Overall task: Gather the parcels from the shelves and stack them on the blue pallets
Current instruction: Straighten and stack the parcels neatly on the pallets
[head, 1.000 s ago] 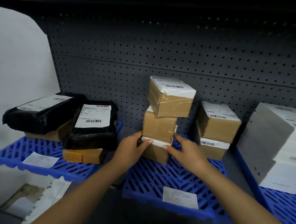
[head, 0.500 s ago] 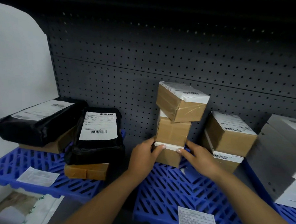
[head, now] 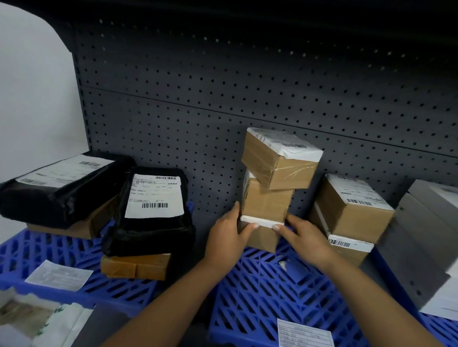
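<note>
Gripping: both hands clasp the bottom box of a three-high stack on the middle blue pallet.
Left hand: its fingers are curled round the box's left side, thumb across the front just under the white label edge.
Right hand: its fingers wrap the box's right side, thumb tip on the front by the white strip; the two thumbs sit apart on the same face.
Bottom box: brown cardboard, one corner toward the camera, resting on the pallet near its back edge.
Middle box: brown, directly on the bottom box.
Top box: brown with a white barcode label and clear tape, turned askew and overhanging the middle box to the right.
Neighbouring stack: two labelled brown boxes just right of the held stack, on the same pallet.
Pallet card: white printed slip lying flat at the pallet's front edge.
Left pallet: carries a black bagged parcel propped on a flat brown box, and further left another black parcel on cardboard; a white slip lies in front.
Grey boxes: stacked at the far right on a third pallet.
Backing: dark perforated panel behind all the stacks.
</note>
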A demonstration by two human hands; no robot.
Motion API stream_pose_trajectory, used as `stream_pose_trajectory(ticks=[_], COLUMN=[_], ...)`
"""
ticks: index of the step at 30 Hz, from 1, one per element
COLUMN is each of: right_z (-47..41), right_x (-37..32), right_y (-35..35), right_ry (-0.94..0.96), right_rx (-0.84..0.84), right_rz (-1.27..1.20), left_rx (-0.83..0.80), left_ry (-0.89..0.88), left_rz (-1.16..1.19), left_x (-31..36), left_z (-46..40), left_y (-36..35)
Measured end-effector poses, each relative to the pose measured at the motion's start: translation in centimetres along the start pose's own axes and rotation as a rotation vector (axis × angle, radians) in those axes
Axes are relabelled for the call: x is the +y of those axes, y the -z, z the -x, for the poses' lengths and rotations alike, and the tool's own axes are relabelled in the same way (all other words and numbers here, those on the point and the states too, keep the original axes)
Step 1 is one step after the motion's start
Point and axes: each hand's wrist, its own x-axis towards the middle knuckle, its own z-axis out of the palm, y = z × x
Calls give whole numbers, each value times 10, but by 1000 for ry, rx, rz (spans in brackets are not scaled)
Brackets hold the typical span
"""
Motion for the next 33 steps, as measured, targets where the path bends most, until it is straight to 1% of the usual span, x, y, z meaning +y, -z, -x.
stream_pose_trajectory(ticks=[5,9,12,16,20,24,26,28,33], right_z=[4,5,4,4,8,12,14,17,27], right_x=[-13,-15,-14,-14,-25,-42,-55,-64,-74], right_y=[-9,-10,-8,-4,16,44,53,58,58], right_ry=[12,16,21,4,-25,65,119,167,246], right_rx=[116,118,108,86,210,347,360,359,363], right_rz=[-29,-52,-44,-92,-224,-358,-407,-426,-351], left_rx=[-35,-7,12,-34,-54,24,46,43,34], left_ry=[16,33,19,8,8,-104,-157,-174,-213], left_rz=[118,193,197,168,142,177,188,190,190], left_x=[3,2,4,2,19,43,55,64,74], left_z=[-1,-3,-5,-6,-11,-24,-31,-37,-44], left_y=[1,3,4,4,16,35,43,48,59])
